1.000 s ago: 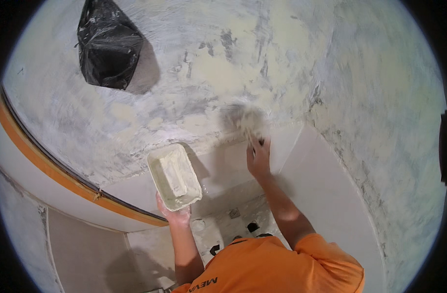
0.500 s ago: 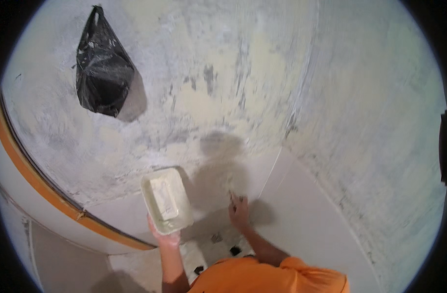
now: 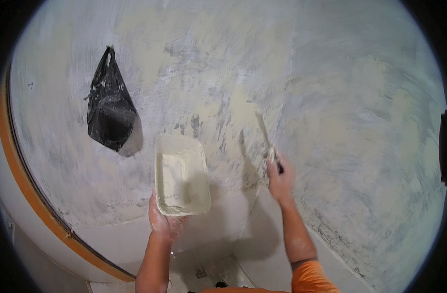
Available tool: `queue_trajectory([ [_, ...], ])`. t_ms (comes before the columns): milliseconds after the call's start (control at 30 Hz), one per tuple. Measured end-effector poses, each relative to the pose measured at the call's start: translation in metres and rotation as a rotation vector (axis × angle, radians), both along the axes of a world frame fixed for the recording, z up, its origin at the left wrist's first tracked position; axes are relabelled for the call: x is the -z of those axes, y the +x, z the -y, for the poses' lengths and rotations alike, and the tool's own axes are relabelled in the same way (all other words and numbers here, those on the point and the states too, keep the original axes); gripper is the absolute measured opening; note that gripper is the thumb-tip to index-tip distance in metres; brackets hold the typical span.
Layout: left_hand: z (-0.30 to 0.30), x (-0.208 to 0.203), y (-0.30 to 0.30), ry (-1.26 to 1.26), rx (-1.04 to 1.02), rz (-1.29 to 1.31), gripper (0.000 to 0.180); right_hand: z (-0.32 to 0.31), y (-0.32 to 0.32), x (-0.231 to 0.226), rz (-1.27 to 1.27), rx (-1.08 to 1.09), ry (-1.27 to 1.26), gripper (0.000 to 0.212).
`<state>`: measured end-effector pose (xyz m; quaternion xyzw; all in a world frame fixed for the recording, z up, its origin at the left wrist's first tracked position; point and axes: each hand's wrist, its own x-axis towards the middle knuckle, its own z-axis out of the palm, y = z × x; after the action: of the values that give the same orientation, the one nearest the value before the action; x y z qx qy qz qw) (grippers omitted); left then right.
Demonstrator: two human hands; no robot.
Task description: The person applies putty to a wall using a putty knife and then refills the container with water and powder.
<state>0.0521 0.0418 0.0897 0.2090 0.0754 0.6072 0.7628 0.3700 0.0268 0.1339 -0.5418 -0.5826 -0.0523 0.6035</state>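
Holding tub (image 3: 198,177) w/ L hand (image 3: 163,222) under its near end. Gripping scraper (image 3: 266,138) w/ R hand (image 3: 282,179), R of tub, w/ blade (image 3: 261,123) out past grip.

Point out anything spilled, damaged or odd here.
The wall stands out: its finish is blotchy, with uneven cream patches over grey and dark scuffs showing through. Pale residue also marks the left hand under the tray. No obvious spill shows.

Dimmish, greyish light; soft shadows on wall (image 3: 331,112); edges bowed; corners black; fine detail soft.
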Motion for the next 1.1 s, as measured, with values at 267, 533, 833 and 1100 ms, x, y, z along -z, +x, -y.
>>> queue_trajectory([
  [267, 0.008, -0.042, -0.039, 0.281, -0.027, -0.041, 0.070, -0.060, 0.008, -0.132, 0.331, 0.333, -0.031, 0.041],
  [533, 0.023, -0.028, -0.057, 0.222, -0.095, -0.096, 0.074, -0.138, 0.011, -0.120, 0.531, 0.364, -0.254, 0.055],
  [833, 0.024, -0.012, -0.052, 0.217, -0.031, -0.003, 0.072, -0.072, 0.055, -0.062, 0.646, 0.397, -0.379, 0.053],
  [1100, 0.040, -0.029, -0.025, 0.233, 0.012, -0.048, 0.072, -0.064, 0.023, -0.191, 0.641, 0.320, -0.068, 0.061],
])
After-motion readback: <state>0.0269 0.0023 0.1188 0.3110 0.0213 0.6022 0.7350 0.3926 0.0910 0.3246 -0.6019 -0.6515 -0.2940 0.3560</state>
